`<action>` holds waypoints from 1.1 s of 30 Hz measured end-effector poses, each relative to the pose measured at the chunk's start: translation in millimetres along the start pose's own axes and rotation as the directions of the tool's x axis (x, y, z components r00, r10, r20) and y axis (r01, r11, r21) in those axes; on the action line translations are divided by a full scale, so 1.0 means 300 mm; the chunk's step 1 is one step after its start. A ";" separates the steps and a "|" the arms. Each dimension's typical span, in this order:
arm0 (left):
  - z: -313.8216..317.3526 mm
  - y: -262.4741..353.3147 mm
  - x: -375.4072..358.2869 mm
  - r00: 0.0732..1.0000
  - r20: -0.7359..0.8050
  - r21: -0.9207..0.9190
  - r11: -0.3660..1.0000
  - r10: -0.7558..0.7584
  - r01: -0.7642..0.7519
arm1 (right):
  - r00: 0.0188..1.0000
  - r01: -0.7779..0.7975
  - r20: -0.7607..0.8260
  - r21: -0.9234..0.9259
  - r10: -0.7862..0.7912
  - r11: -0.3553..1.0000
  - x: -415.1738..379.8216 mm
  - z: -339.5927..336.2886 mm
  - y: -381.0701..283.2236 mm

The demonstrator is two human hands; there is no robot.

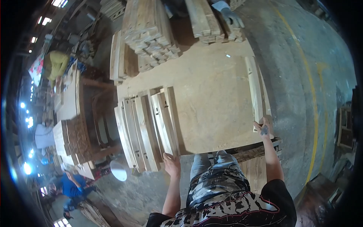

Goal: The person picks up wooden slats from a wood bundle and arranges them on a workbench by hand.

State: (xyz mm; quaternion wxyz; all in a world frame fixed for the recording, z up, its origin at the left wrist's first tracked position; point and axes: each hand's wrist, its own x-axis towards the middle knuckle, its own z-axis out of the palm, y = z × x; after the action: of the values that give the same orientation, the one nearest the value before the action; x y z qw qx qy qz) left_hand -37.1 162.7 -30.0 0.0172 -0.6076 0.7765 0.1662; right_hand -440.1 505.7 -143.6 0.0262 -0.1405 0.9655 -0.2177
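My left hand (172,163) is closed on the near end of a pale wooden slat (165,123), the rightmost ones of a row at the table's left side. Dark slots are cut in several slats of that row (141,128). At the table's right edge, my right hand (263,126) grips the near end of another long wooden slat (255,90). Bare tabletop (211,98) lies between the two hands.
Tall stacks of wooden slats (145,26) stand on the far side of the table. A co-worker's gloved hand (232,18) rests on one stack. Other people (73,185) are at the left. A white bucket (118,170) stands near the table's front left corner.
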 end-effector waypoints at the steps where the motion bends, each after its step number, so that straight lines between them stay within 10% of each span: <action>1: 0.039 -0.049 0.016 1.000 -0.022 -0.044 0.999 0.011 -0.012 | 0.963 -0.187 0.221 0.129 0.156 0.974 -0.002 -0.102 -0.143; 2: 0.055 -0.070 0.022 1.000 -0.029 -0.034 0.999 0.005 -0.006 | 0.853 -0.390 0.446 0.203 0.270 0.898 -0.006 -0.154 -0.233; 8: 0.023 -0.063 0.059 0.995 0.096 -0.117 0.993 -0.019 0.030 | 0.846 -0.360 0.502 0.288 0.180 0.887 -0.235 -0.093 -0.390; 9: 0.018 -0.070 0.055 0.996 0.094 -0.145 0.989 0.002 0.012 | 0.931 -0.182 0.344 0.146 0.122 0.973 -0.303 -0.040 -0.380; 15: -0.101 0.110 -0.032 0.982 0.145 -0.561 0.807 -0.124 0.184 | 0.900 -0.212 0.390 0.003 0.194 0.977 -0.442 -0.005 -0.438; 21: -0.097 0.171 -0.117 0.969 0.246 -0.689 0.707 0.020 0.160 | 0.969 0.186 0.081 0.385 -0.234 0.904 -0.296 -0.111 -0.641; 25: -0.221 0.372 -0.212 0.870 0.480 -0.699 0.650 0.115 0.300 | 0.822 -0.186 0.477 0.741 -0.311 0.645 -0.229 -0.031 -0.798; 33: -0.128 0.388 -0.250 0.872 0.458 -0.636 0.749 0.175 0.184 | 0.802 -0.413 0.581 0.706 -0.137 0.575 -0.271 -0.020 -0.809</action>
State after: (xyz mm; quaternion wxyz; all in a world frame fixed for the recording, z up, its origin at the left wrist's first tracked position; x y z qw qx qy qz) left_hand -121.3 246.2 51.1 -0.0026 -0.5130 0.6344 0.5782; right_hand -299.7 321.2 -35.2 0.3964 -0.0912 0.7101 -0.5747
